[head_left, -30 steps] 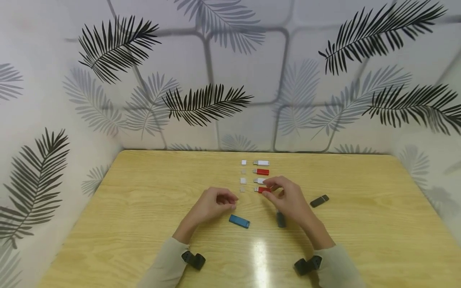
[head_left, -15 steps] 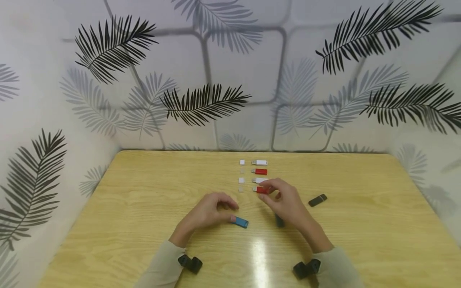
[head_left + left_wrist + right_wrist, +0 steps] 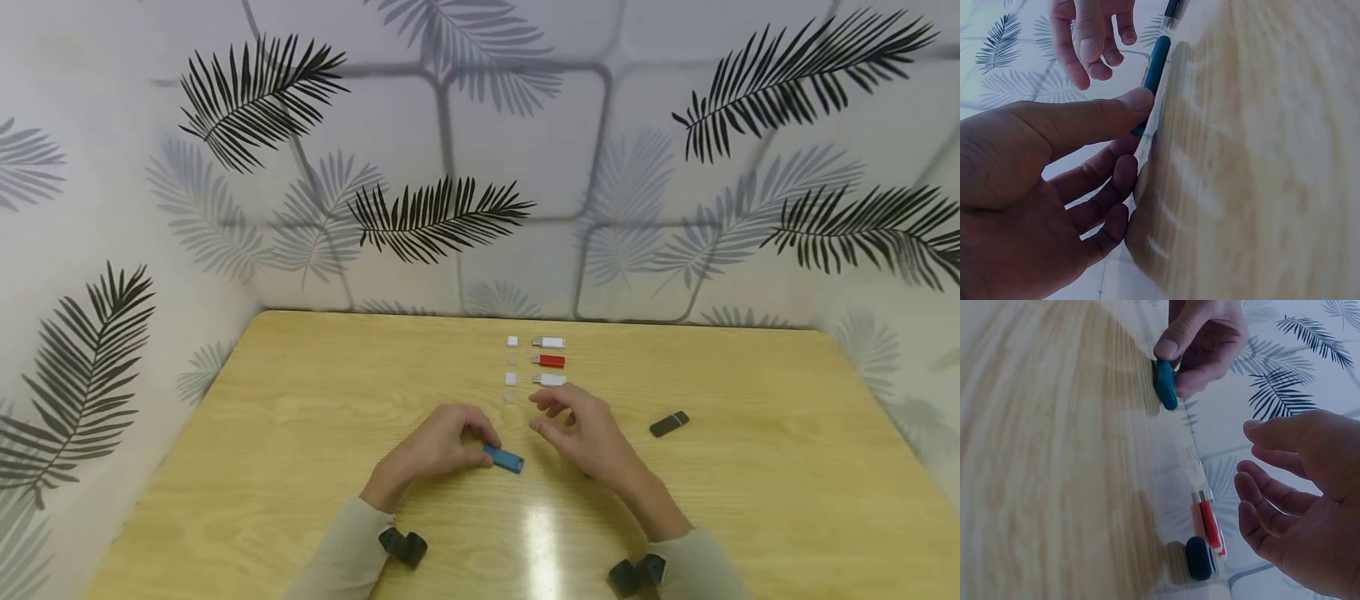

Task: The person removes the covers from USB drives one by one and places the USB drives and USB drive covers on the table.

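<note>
Pinching one end of the blue USB stick (image 3: 507,460), the left hand (image 3: 444,442) holds it on or just above the tabletop (image 3: 337,400); the right hand (image 3: 591,427), holding nothing, loosely curves its parted fingers near a white USB stick (image 3: 548,380)

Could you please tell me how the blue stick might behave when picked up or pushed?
The blue stick is probably stiff, looking straight in the pinch of the left hand. It is likely light, being slim and small beside that hand. Its flat shape suggests sliding rather than rolling.
</note>
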Action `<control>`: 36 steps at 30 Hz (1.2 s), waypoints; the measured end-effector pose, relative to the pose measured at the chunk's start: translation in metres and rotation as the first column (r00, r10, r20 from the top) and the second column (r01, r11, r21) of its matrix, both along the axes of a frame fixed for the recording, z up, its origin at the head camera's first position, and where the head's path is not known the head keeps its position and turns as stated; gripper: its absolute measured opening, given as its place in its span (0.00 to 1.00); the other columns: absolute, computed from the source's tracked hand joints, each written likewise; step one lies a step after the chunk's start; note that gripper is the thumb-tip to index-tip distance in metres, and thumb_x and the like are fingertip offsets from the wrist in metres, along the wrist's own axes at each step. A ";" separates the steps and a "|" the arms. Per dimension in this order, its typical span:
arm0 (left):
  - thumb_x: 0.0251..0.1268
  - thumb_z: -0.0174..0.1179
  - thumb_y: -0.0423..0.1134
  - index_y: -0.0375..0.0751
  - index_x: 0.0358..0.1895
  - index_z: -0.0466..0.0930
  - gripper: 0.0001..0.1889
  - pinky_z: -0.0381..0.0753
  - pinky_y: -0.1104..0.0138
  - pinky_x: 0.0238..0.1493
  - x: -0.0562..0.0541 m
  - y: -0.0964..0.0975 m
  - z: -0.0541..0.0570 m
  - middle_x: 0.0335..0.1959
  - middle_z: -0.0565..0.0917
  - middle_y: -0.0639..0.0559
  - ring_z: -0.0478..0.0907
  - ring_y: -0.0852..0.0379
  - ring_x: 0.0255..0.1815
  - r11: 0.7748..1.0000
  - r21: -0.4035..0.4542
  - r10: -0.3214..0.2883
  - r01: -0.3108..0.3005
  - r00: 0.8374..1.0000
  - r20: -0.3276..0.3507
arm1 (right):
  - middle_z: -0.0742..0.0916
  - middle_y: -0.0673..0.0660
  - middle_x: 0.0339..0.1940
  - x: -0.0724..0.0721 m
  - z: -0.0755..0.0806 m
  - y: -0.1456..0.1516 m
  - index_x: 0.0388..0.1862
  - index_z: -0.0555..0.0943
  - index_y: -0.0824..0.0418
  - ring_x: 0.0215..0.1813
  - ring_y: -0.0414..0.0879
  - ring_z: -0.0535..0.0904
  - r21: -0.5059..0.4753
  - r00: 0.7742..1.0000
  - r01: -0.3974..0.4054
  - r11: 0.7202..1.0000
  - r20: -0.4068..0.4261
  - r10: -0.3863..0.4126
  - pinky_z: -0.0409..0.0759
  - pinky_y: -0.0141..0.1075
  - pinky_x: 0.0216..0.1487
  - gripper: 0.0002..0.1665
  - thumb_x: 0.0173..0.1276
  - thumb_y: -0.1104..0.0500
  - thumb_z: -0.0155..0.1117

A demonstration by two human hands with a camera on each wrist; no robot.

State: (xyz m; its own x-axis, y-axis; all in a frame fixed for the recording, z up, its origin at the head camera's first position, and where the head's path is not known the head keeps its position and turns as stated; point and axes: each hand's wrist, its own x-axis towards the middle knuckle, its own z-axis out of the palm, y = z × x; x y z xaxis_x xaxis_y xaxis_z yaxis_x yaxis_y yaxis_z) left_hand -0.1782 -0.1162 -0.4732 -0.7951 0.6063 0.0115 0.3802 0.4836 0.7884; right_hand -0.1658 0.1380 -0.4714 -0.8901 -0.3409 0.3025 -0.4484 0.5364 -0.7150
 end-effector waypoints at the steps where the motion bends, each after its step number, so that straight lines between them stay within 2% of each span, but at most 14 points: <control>1: 0.58 0.75 0.30 0.44 0.38 0.90 0.08 0.81 0.62 0.49 0.000 0.001 0.001 0.38 0.87 0.58 0.82 0.58 0.43 1.000 0.005 0.010 -0.010 1.000 0.000 | 0.88 0.56 0.48 0.001 0.000 -0.001 0.53 0.85 0.62 0.46 0.48 0.83 -0.004 1.000 -0.003 1.000 -0.002 0.003 0.85 0.43 0.42 0.16 0.68 0.62 0.74; 8: 0.60 0.74 0.29 0.43 0.41 0.89 0.08 0.82 0.64 0.44 -0.002 0.003 0.005 0.39 0.86 0.57 0.83 0.57 0.41 0.995 0.048 0.090 -0.089 0.996 -0.014 | 0.88 0.58 0.46 0.004 0.003 -0.007 0.51 0.84 0.64 0.44 0.49 0.85 -0.040 0.998 -0.052 0.998 -0.036 0.050 0.86 0.44 0.42 0.16 0.65 0.66 0.76; 16: 0.61 0.73 0.27 0.41 0.42 0.89 0.09 0.84 0.67 0.43 -0.002 0.004 0.008 0.40 0.86 0.54 0.84 0.58 0.41 0.984 0.120 0.132 -0.128 0.991 -0.028 | 0.88 0.60 0.46 0.006 0.003 -0.013 0.49 0.85 0.67 0.43 0.51 0.87 -0.052 0.994 -0.106 0.993 -0.034 0.104 0.87 0.41 0.43 0.18 0.61 0.68 0.78; 21: 0.61 0.73 0.27 0.40 0.42 0.90 0.08 0.84 0.68 0.41 -0.003 0.006 0.009 0.40 0.85 0.54 0.83 0.60 0.39 0.982 0.128 0.147 -0.138 0.987 -0.060 | 0.89 0.57 0.43 0.006 0.003 -0.014 0.46 0.86 0.66 0.42 0.48 0.87 -0.023 0.994 -0.109 0.994 -0.026 0.109 0.86 0.38 0.43 0.15 0.60 0.68 0.78; 30: 0.61 0.72 0.27 0.39 0.42 0.90 0.08 0.85 0.69 0.41 -0.002 0.011 0.008 0.42 0.86 0.52 0.84 0.59 0.38 0.974 0.174 0.156 -0.145 0.987 -0.047 | 0.86 0.52 0.39 0.006 0.002 -0.016 0.42 0.87 0.62 0.39 0.46 0.85 0.021 0.994 -0.106 0.994 -0.030 0.107 0.85 0.34 0.39 0.12 0.60 0.69 0.79; 36: 0.61 0.72 0.26 0.39 0.44 0.89 0.09 0.84 0.68 0.42 0.001 0.013 0.008 0.40 0.86 0.52 0.83 0.59 0.38 0.973 0.176 0.161 -0.149 0.985 -0.059 | 0.85 0.51 0.39 0.007 0.002 -0.016 0.42 0.87 0.62 0.39 0.45 0.84 0.037 0.995 -0.095 0.995 -0.011 0.095 0.85 0.33 0.40 0.12 0.60 0.69 0.78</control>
